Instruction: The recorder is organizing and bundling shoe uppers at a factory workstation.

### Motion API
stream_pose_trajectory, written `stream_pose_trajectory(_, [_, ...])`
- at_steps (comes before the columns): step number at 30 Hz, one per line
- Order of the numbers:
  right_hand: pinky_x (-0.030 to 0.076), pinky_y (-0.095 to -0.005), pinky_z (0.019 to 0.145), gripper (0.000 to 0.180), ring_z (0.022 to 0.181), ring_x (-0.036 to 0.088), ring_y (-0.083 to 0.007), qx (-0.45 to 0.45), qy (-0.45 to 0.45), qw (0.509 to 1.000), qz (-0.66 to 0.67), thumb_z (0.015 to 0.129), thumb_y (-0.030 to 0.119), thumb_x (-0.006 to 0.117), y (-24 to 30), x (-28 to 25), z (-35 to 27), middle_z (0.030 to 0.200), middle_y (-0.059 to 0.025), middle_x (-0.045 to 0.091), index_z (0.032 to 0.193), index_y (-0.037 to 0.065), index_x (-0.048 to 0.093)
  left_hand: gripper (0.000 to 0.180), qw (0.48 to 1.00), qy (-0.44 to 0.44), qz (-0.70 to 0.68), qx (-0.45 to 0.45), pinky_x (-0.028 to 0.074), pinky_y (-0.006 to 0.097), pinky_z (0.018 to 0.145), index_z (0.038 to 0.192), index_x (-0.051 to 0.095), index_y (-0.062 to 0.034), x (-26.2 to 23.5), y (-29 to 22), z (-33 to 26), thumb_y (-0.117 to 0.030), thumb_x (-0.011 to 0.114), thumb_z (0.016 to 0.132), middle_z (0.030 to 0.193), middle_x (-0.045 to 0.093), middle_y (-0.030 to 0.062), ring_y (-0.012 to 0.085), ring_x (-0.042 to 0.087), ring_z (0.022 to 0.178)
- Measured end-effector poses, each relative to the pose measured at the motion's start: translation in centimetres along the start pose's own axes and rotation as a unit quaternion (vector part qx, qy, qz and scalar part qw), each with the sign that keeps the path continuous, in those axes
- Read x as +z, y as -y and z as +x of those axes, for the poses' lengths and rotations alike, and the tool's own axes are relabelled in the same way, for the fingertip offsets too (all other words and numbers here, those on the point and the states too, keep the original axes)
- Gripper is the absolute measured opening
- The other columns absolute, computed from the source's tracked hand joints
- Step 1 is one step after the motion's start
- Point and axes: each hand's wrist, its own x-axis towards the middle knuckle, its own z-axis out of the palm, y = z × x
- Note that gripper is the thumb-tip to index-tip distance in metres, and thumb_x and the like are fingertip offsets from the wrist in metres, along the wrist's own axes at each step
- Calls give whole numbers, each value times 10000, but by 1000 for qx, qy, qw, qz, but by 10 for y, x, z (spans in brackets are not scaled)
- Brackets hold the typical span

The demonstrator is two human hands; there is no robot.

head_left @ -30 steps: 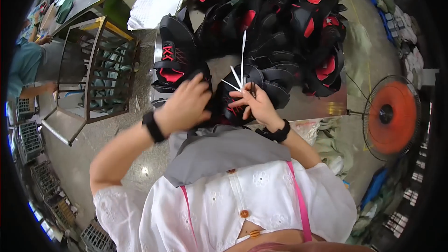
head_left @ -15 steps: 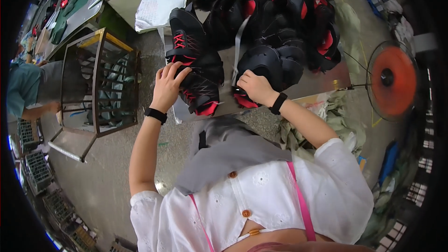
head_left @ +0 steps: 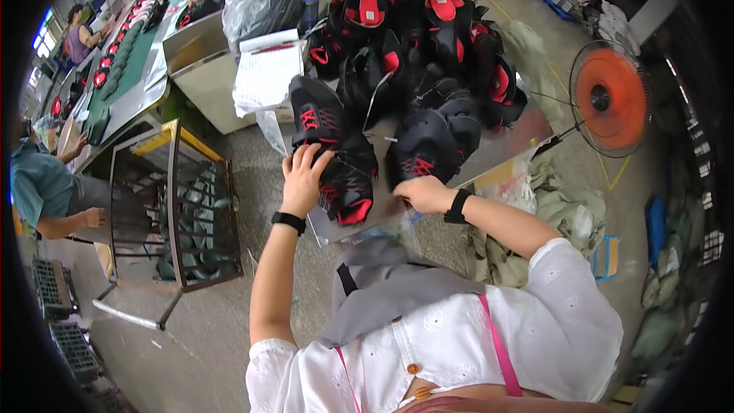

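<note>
Two black shoes with red laces lie one behind the other on the left of the metal tabletop: a nearer shoe (head_left: 349, 183) with a red lining at its near end, and a farther shoe (head_left: 315, 116). My left hand (head_left: 304, 182) has its fingers curled over the side of the nearer one. To the right, another black shoe (head_left: 420, 141) with red lacing stands at the front of the heap. My right hand (head_left: 425, 194) is closed at that shoe's near end; its fingertips are slightly blurred and partly hidden.
Behind rises a heap of black-and-red shoes (head_left: 382, 53). A notebook (head_left: 267, 76) lies at the table's back left. An orange fan (head_left: 609, 99) stands on the right, a metal-framed cart (head_left: 177, 206) on the left. Co-workers are near the conveyor (head_left: 126, 69).
The view has shifted, showing more of the far room. My right hand has moved to the near end of the right shoe, which has turned so red lacing shows. My left hand stays on its shoe.
</note>
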Motion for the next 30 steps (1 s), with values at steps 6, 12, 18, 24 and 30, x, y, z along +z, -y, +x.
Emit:
stream_pose_trajectory(6, [469,-345,718,366,859,601,-265,121,-218,954,168,668,163,626,-46,-81,133,949,-150,611,1011,44,582,699,996,10,-48,-76,146,565,992,1200,487,-234,1,-16,-4,-10,558,542,1408,236,91,373,137,1305])
stream_pose_trajectory(12, [410,-338,891,744,1049,538,-287,199,-125,957,167,656,520,660,-133,-105,250,1127,-187,559,1153,-14,514,868,970,-72,-136,-186,161,493,1033,1350,278,-136,45,11,-15,-162,682,583,1396,108,247,431,91,1295])
stream_pose_trajectory(18, [390,-345,927,676,1060,518,-334,336,-68,937,72,647,373,664,-67,-67,285,1174,-213,508,1178,12,450,1199,657,13,-673,-339,302,348,997,1363,-104,-34,89,51,-23,-20,786,561,1322,296,188,265,373,1180])
stream_pose_trajectory(24, [399,-324,891,552,1019,541,-326,219,-204,920,254,638,220,658,-83,-37,263,1103,-229,540,1102,-23,484,1197,609,38,-702,-367,382,356,943,1377,0,-100,74,57,-4,66,774,479,1238,390,159,263,444,1111])
stream_pose_trajectory(30, [445,-232,714,253,844,542,-107,172,-299,771,535,748,-14,588,-51,-66,235,950,-34,557,977,34,492,1220,739,-112,-616,-249,369,320,948,1384,-1,-95,39,22,16,30,794,467,1234,379,133,248,445,1102])
